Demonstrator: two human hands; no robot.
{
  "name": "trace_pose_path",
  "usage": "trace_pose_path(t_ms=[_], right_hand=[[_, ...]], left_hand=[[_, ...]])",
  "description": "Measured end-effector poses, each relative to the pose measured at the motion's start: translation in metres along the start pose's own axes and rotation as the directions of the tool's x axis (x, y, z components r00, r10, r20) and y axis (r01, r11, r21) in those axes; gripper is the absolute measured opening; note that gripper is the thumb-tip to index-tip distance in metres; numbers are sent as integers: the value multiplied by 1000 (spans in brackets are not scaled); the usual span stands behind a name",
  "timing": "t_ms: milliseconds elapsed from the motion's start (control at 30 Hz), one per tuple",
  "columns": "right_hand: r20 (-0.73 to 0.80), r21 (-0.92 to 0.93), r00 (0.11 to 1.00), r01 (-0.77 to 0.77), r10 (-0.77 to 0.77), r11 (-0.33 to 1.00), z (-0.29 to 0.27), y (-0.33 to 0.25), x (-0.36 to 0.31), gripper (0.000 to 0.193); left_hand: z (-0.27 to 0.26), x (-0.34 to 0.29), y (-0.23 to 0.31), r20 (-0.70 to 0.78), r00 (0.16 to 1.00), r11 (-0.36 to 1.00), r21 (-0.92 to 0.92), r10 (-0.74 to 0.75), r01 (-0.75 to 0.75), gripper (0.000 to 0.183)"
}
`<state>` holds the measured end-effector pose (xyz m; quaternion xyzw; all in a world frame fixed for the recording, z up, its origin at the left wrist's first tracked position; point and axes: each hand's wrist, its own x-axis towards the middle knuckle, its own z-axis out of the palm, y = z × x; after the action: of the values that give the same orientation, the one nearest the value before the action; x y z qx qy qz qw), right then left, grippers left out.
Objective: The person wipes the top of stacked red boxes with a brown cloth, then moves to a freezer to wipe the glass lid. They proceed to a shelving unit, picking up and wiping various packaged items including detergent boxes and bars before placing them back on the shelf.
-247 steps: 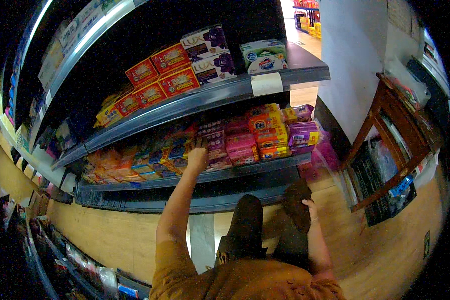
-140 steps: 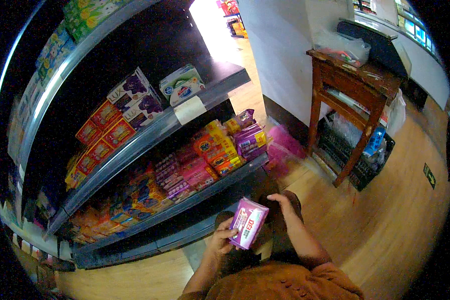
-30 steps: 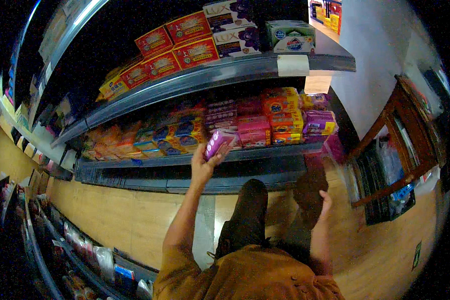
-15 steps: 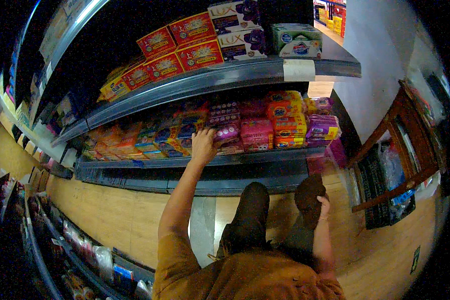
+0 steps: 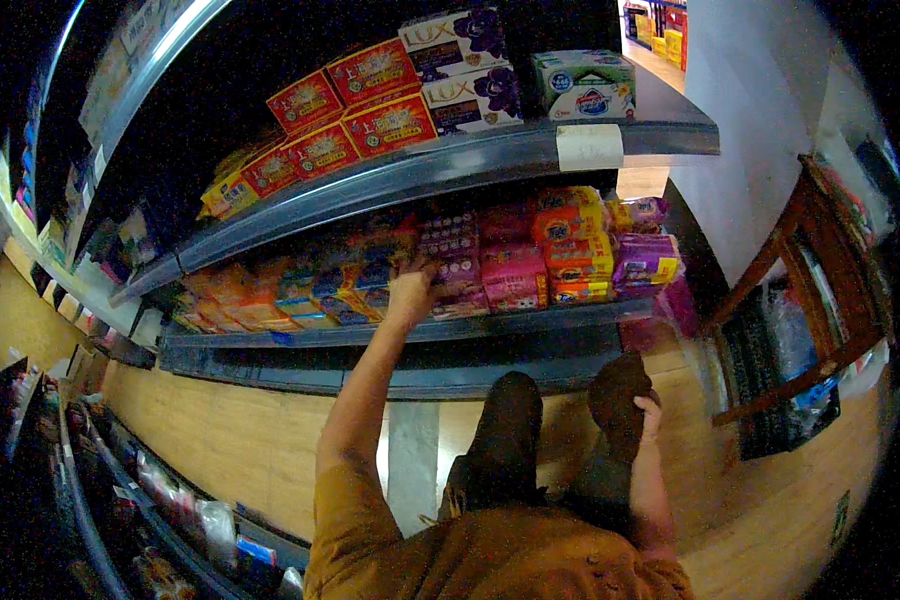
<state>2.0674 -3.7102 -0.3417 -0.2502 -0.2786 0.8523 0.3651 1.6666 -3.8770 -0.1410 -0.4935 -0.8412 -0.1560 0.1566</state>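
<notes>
My left hand point(image 5: 410, 292) reaches into the lower shelf, its fingers stretched out against the front of the packs. The fingertips are in shadow. They touch the purple packs point(image 5: 453, 268) with rows of pale round marks, next to blue-and-yellow packs point(image 5: 373, 283). Pink packs point(image 5: 513, 272) stand just right of the purple ones. Beside my right knee, my right hand point(image 5: 649, 418) is closed around a dark brown, bunched cloth-like thing point(image 5: 618, 395); part of it is hidden behind the fingers.
Above, a shelf point(image 5: 370, 180) juts out with red-and-yellow boxes point(image 5: 390, 122), white-and-purple boxes point(image 5: 470, 100) and a green-white pack point(image 5: 583, 88). Orange packs point(image 5: 580, 255) fill the lower shelf's right part. A brown wooden frame point(image 5: 780, 290) stands at right. Another stocked shelf point(image 5: 150, 480) runs behind at lower left.
My left hand has gone slightly deeper into the row, and its fingers are now more in shadow. The purple pack beside it sits farther back. My right hand keeps its hold.
</notes>
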Motion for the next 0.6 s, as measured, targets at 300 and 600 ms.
trace_pose_path(t_ms=[300,600], right_hand=[[-168,-9,976,-143,140,990,-20,4,6,46],[85,-31,996,27,-25,999,25,-14,-10,42]], left_hand=[[-12,-3,13,4,1000,974,226,-13,12,37],[-2,-4,-1,-157,947,928,295,280,-226,37]])
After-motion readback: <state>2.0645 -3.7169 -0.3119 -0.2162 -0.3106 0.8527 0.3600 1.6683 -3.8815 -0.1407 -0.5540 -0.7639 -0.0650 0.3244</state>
